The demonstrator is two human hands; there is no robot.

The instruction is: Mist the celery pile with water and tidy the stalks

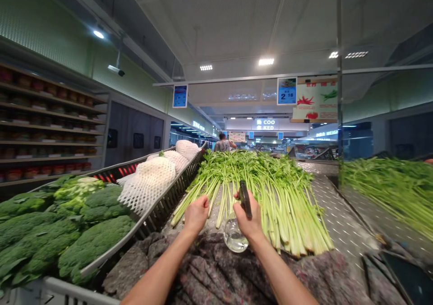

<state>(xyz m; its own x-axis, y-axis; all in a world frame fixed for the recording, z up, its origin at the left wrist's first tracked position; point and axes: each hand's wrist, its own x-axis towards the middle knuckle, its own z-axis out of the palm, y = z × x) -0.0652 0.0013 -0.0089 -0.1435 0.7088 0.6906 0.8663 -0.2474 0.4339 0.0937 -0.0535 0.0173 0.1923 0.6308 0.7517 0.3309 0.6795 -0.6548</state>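
My right hand (250, 214) is wrapped round the neck of a clear spray bottle (236, 238) with a black trigger head (245, 199). The bottle is round and see-through, with clear liquid in it. My left hand (196, 214) is closed in a fist to the left of the bottle, and nothing shows sticking out of it. Beyond and beside both hands lies a wide spread of celery (264, 183), leaves pointing away and pale stalk ends towards me. Under my wrists is a bunched grey-brown cloth (216, 273).
Broccoli (98, 242) fills a black crate (158, 212) on the left, with white foam-netted produce (152, 178) behind it. A mirror panel (385, 129) stands at the right. Bare patterned metal (341, 214) shows beside the celery. A person (222, 143) is far back.
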